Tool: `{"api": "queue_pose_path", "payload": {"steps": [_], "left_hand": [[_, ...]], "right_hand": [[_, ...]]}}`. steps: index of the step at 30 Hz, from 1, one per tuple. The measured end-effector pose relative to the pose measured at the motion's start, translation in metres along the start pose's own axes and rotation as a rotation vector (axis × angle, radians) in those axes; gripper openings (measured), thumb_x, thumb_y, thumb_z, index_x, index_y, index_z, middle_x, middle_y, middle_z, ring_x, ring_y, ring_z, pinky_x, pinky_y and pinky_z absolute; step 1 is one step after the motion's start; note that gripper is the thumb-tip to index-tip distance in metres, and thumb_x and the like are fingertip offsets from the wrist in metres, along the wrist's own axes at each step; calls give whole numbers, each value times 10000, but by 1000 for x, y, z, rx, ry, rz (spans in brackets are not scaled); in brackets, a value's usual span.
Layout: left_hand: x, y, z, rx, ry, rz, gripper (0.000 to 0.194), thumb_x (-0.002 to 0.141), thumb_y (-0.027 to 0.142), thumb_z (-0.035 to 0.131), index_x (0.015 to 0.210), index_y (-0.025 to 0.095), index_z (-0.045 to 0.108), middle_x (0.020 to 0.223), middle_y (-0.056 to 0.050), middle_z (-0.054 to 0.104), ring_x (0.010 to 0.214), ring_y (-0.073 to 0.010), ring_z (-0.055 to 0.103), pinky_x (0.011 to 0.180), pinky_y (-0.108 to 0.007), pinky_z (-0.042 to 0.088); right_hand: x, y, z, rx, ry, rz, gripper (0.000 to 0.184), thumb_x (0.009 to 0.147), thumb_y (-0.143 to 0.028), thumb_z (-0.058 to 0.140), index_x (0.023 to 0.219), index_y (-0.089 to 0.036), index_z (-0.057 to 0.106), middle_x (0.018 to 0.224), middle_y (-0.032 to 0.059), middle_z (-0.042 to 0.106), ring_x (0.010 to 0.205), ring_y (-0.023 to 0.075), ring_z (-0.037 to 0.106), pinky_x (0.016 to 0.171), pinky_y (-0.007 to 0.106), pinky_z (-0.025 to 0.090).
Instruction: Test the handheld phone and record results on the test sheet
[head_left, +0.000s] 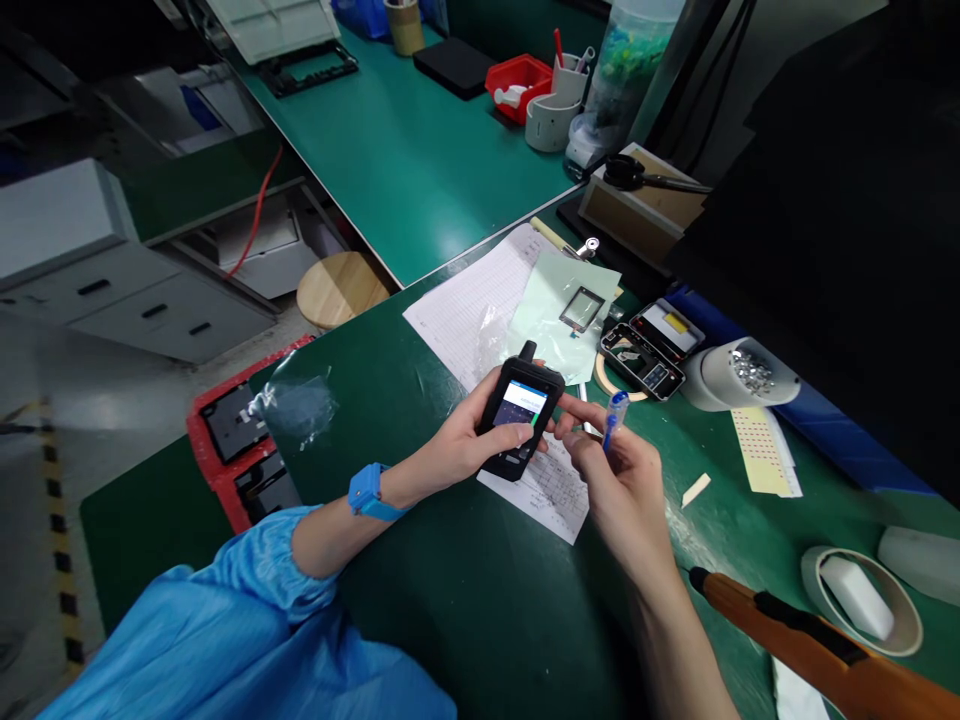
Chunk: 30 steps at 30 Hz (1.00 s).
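My left hand (491, 430) is closed round a black handheld device (517, 415) with a stubby antenna and a lit screen; its thumb lies over the screen's lower part. My right hand (619, 470) holds a blue-capped pen (613, 418), which points up between the fingers. Its index fingertip is close to the device's right edge; I cannot tell whether it touches. Beneath the device lies a sheet with printed diagrams (555, 500). Beyond it, a small framed screen part (582, 309) rests on pale green paper (551, 290).
An opened device (645, 360) lies by a roll of tape (606, 380) and a white cup of screws (742, 375). An orange-handled tool (795, 625) reaches in from the lower right. Clear plastic bags (300, 400) lie at the left edge, above a red tray (217, 475).
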<state>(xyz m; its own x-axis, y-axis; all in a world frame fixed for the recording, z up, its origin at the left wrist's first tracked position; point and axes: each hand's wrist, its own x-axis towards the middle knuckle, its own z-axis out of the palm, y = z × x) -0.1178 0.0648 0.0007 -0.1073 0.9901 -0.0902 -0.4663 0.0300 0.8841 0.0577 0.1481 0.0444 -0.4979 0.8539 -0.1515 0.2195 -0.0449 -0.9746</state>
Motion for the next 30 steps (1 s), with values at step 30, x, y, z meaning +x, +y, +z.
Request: {"api": "queue_pose_path", "payload": {"steps": [30], "left_hand": [[7, 6, -2, -116, 315, 9, 618, 847, 359, 873, 1387, 192, 625, 1041, -59, 813, 856, -217, 784, 744, -329, 663]], "right_hand": [[-66, -15, -69, 144, -188, -241, 593, 1002, -691, 748, 611, -302, 529, 490, -44, 327, 449, 147, 332, 444, 312, 356]]}}
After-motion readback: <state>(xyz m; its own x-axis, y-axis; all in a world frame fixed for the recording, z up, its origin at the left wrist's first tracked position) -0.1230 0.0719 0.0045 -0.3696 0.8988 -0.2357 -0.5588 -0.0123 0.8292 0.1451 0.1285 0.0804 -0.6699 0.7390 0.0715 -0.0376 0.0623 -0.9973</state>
